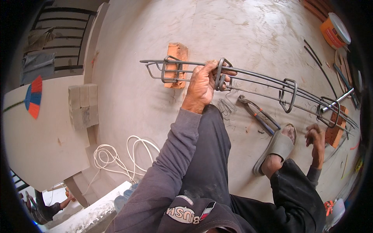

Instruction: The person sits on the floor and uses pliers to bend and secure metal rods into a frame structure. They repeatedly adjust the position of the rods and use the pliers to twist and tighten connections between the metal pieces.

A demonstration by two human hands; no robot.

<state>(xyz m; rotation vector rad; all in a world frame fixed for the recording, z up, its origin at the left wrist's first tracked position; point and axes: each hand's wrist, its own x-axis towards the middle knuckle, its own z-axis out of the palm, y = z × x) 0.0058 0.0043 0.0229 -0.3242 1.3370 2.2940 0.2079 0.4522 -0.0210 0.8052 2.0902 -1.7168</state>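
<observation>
- Head view, centre: the left hand [202,83] is closed round the long rebar cage [248,83], fingers wrapped over the top bars just beside a stirrup loop [220,73]; the cage runs from ten o'clock to four o'clock across the concrete floor [136,97], raised off it.
- At eleven o'clock of the left hand, the cage's near end rests on a red brick [176,58]; a second red brick [334,134] carries the cage at four o'clock, near the frame's right rim.
- The right hand [316,141] sits at four o'clock of the centre, just beside that second brick and below the cage; its fingers are curled, but I cannot tell whether it holds anything.
- Between the two hands, a foot in a grey slipper [278,145] stands on the floor; pincers [258,112] with dark handles lie on the floor just under the cage, at five o'clock of the left hand, beside loose bits of tie wire [225,106].
- At seven o'clock, a coil of white cable [116,153] lies on the floor; at nine o'clock, a stack of grey blocks [82,105] stands by the wall.
- At one o'clock, an orange bucket [334,31] stands tilted in view near the rim.
</observation>
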